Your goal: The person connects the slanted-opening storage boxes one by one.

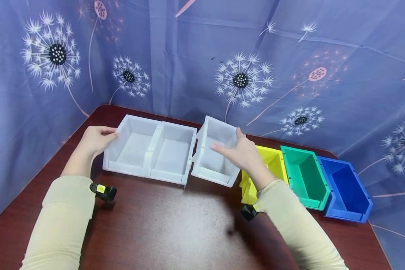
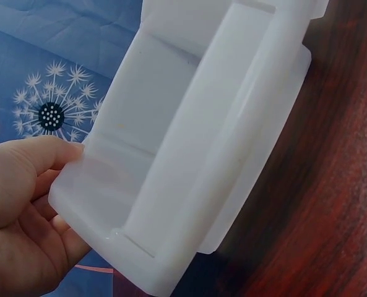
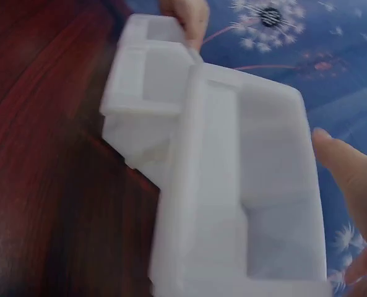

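Observation:
Three white plastic bins stand in a row in the head view. At the left, my left hand (image 1: pixel 96 140) pinches the outer side wall of the left white bin (image 1: pixel 133 148). The middle white bin (image 1: pixel 173 150) is flush against it. My right hand (image 1: pixel 241 152) holds the right white bin (image 1: pixel 219 131) at its right wall, thumb spread over the opening. Most of its other fingers are hidden in the head view. That bin is angled away from the middle one, with a narrow gap at the back. In the right wrist view, the thumb (image 3: pixel 341 158) is above the rim.
Yellow (image 1: pixel 273 161), green (image 1: pixel 303 176) and blue (image 1: pixel 345 187) bins stand side by side at the right; my right forearm partly covers the yellow one. They rest on a dark red-brown table (image 1: pixel 175 232). A blue curtain (image 1: pixel 189 56) with dandelion prints hangs behind.

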### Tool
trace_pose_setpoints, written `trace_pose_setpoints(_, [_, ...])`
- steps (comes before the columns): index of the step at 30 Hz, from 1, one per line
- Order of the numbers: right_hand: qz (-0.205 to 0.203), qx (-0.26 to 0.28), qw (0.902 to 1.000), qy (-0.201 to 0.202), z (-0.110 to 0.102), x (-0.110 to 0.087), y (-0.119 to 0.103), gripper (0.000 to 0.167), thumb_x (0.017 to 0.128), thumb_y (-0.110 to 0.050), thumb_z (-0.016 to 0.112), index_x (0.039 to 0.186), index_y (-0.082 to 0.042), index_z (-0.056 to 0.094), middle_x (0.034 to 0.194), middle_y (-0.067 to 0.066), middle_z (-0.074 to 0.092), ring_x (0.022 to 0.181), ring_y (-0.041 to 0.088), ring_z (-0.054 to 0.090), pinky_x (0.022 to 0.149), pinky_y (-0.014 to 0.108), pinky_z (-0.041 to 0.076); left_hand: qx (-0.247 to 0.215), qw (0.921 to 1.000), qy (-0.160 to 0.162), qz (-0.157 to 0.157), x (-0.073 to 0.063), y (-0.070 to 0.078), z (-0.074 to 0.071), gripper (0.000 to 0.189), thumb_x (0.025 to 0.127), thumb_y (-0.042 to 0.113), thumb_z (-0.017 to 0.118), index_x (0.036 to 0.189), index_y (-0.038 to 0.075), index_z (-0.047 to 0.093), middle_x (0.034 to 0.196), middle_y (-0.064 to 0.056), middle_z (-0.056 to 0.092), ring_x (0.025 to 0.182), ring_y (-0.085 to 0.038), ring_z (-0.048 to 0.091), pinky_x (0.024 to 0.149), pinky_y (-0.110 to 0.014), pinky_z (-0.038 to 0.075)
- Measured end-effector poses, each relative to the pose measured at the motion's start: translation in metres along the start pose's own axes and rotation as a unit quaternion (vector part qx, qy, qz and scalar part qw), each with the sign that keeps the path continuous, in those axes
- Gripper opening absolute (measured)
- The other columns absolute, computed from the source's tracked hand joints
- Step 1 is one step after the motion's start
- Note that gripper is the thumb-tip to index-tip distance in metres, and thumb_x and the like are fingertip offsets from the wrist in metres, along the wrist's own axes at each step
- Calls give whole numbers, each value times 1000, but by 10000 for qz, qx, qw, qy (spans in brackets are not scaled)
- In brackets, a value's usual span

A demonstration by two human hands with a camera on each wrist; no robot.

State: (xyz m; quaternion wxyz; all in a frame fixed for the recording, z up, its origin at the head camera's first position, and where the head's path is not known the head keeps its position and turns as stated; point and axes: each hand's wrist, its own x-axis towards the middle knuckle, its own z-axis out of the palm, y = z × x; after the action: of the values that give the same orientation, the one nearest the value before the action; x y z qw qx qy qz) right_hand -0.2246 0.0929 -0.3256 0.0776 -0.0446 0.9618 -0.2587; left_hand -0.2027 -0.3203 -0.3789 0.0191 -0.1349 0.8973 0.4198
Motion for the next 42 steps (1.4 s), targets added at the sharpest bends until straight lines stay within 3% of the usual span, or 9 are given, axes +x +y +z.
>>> trace_pose_setpoints(3, [-108, -398, 9991, -6, 6, -2, -9, 134, 55, -93, 49, 153, -14, 0, 157, 23, 1, 133, 44, 37, 98, 53, 43, -5, 10000, 34, 23, 0, -2, 1, 45, 96, 27, 49, 130, -2, 54, 135, -30, 47, 116, -41, 50, 95, -54, 44])
trace_pose_setpoints(7, [-214, -618, 9978, 54, 9, -2, -15, 133, 52, -95, 48, 153, -22, 2, 158, 18, -5, 126, 42, 47, 78, 44, 52, -19, 10000, 3, -23, 0, -2, 0, 46, 96, 27, 48, 131, -2, 53, 136, -30, 46, 117, -41, 49, 96, -55, 43])
trace_pose_setpoints(9, [-345, -738, 9967, 42, 9, -1, -17, 131, 52, -96, 46, 153, -22, 6, 159, 15, -6, 133, 41, 38, 86, 49, 50, -3, 10000, -9, -22, 0, -2, 0, 46, 96, 27, 48, 132, -2, 53, 136, -30, 45, 117, -41, 48, 96, -55, 43])
trace_pose_setpoints(12, [-703, -954, 9929, 51, 10, 3, -19, 128, 53, -96, 45, 153, -23, 11, 159, 6, -9, 145, 38, 11, 109, 62, 23, -22, 10000, -39, -15, 0, -2, 0, 46, 96, 26, 48, 132, -2, 52, 136, -29, 45, 117, -41, 48, 96, -55, 43])
trace_pose_setpoints(14, [-1074, -1125, 9878, 35, 10, 7, -21, 125, 55, -95, 45, 153, -25, 13, 159, 0, -10, 146, 35, -6, 111, 66, 0, -27, 10000, -57, -15, 0, -2, 0, 45, 96, 26, 48, 132, -2, 52, 136, -29, 45, 117, -40, 48, 96, -55, 42])
trace_pose_setpoints(16, [-1413, -1248, 9821, -15, 10, 11, -23, 123, 56, -93, 47, 153, -25, 13, 159, -5, -10, 147, 29, -8, 111, 64, -8, -33, 10000, -67, -21, 0, -2, 1, 45, 96, 26, 48, 132, -1, 52, 136, -29, 45, 117, -40, 48, 97, -55, 42])
trace_pose_setpoints(20, [-1895, -1433, 9708, -331, 8, 21, -25, 120, 59, -91, 48, 153, -25, 12, 160, -6, -5, 147, 25, -6, 114, 59, -8, -46, 10000, -46, -37, -1, -3, 1, 45, 96, 26, 48, 132, -1, 53, 137, -29, 45, 117, -40, 47, 96, -55, 42])
trace_pose_setpoints(28, [-2193, -1443, 9617, -790, 2, 33, -28, 126, 56, -88, 56, 153, -22, 10, 160, -5, -4, 147, 22, -8, 116, 54, -6, -112, 9999, -58, -99, -2, -2, 1, 46, 97, 27, 48, 134, 0, 51, 137, -29, 45, 118, -41, 47, 98, -56, 42])
trace_pose_setpoints(42, [-1916, -1576, 9587, -1387, -5, 45, -41, 128, 56, -81, 65, 153, -19, 9, 161, 1, 3, 148, 25, -4, 116, 55, 0, -93, 9998, -122, -90, -2, 0, 0, 48, 96, 29, 49, 134, 0, 50, 138, -29, 44, 119, -41, 47, 98, -56, 41])
